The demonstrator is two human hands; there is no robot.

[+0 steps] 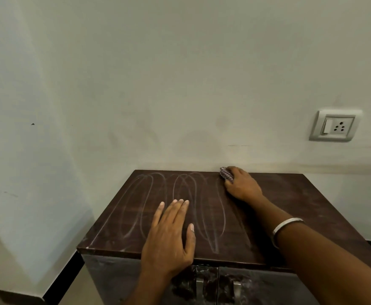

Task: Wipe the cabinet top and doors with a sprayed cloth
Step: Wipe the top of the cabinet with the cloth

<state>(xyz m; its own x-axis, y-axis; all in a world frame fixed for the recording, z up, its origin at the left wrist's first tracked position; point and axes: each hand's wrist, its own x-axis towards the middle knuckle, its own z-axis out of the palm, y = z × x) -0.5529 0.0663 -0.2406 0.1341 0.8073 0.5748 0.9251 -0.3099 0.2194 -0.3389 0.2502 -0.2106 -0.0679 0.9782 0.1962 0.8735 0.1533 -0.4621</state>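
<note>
A dark brown cabinet top (301, 201) fills the lower middle of the head view, its left half marked with pale looping streaks. My right hand (242, 184) reaches to the back edge by the wall and presses a small checked cloth (226, 173) onto the top; only the cloth's end shows past my fingers. My left hand (171, 234) lies flat on the front part of the top, fingers spread, holding nothing. Below the front edge are the two cabinet doors (266, 287), smeared with pale marks, each with a metal handle.
A pale wall (180, 84) stands right behind the cabinet. A white switch and socket plate (335, 125) is on the wall at the upper right. A wall corner with a dark skirting strip (65, 276) lies left of the cabinet. A silver bangle (286, 225) sits on my right wrist.
</note>
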